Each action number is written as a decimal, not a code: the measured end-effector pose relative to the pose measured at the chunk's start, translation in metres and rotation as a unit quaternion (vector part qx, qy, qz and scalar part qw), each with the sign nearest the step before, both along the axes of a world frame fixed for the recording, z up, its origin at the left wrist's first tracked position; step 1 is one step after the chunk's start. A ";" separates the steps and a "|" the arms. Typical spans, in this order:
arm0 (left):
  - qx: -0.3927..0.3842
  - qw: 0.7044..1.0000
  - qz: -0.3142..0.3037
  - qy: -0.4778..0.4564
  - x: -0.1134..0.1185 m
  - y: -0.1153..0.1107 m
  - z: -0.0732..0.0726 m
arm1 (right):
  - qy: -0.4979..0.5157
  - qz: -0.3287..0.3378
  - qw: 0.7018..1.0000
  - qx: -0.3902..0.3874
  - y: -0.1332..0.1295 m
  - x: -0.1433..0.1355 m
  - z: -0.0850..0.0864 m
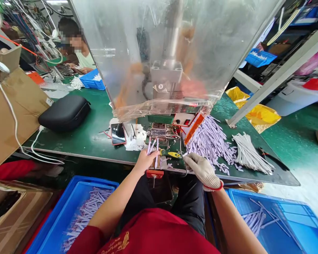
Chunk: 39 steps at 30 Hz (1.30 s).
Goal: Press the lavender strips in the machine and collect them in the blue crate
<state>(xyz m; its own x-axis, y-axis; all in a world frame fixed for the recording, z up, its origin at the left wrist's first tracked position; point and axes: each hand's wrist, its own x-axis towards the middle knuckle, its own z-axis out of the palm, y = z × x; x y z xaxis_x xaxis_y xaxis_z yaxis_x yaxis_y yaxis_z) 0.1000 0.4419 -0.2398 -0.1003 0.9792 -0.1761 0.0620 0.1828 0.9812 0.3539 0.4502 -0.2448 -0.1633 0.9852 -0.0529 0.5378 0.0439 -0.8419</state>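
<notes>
My left hand (145, 160), bare, is closed on thin purple strips (149, 147) at the table's front edge, just before a small metal fixture (159, 132). A yellow-and-green screwdriver (173, 154) lies to the right of its fingertips. My right hand (201, 170) wears a white knitted glove with a red cuff. Its fingers are bent together near the screwdriver's handle end, beside a thin cable; what they hold, if anything, is too small to name. A large pile of purple strips (208, 141) lies behind the gloved hand. A red clamp (155, 174) sits below my left hand.
A clouded clear shield (137, 46) hangs over the fixture. On the table (95, 141) are a phone (118, 134), a black case (65, 113), white strips (251, 151) and pliers (272, 158). Blue bins (53, 220) (296, 211) flank my legs. Another person (86, 60) sits back left.
</notes>
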 end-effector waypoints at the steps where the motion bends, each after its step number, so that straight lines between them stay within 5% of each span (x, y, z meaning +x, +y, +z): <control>1: 0.009 1.000 0.010 0.010 -0.002 0.000 0.000 | -0.020 -0.010 1.000 0.017 0.000 0.001 0.003; 5: 0.027 1.000 0.000 0.005 -0.020 -0.010 0.007 | -0.043 0.002 0.998 0.044 -0.006 -0.002 0.023; 11: 0.014 0.998 -0.057 -0.026 -0.036 -0.041 0.041 | 0.065 0.142 0.987 0.048 -0.015 -0.037 0.065; 16: 0.037 0.995 -0.087 -0.033 -0.030 -0.057 0.048 | 0.182 0.216 0.958 0.055 -0.020 -0.078 0.071; 24: 0.098 0.978 -0.140 0.116 -0.033 -0.072 0.056 | 0.364 0.100 0.926 -0.019 -0.020 -0.098 0.055; 30: 0.061 0.983 -0.155 0.080 -0.036 -0.088 0.046 | 0.465 -0.042 0.884 0.007 -0.013 -0.069 0.057; 32: 0.038 0.989 -0.139 0.047 -0.035 -0.091 0.036 | 0.416 -0.072 0.906 0.031 -0.012 -0.050 0.057; 35: 0.003 0.995 -0.102 -0.017 -0.029 -0.092 0.028 | 0.169 -0.004 0.986 0.011 -0.024 -0.030 0.055; 37: -0.009 0.995 -0.092 -0.038 -0.021 -0.090 0.027 | 0.043 0.014 0.998 0.032 -0.040 -0.030 0.054; 39: -0.006 0.995 -0.089 -0.036 -0.013 -0.088 0.030 | 0.027 0.006 0.998 0.063 -0.059 -0.038 0.053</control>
<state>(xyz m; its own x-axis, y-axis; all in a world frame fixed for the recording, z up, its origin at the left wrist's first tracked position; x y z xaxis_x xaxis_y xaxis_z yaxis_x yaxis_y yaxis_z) 0.0873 0.3543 -0.2101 0.0873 0.9782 -0.1886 0.0242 0.1872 0.9820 0.3154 0.3916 -0.1915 -0.1753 0.9813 0.0801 0.4902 0.1575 -0.8572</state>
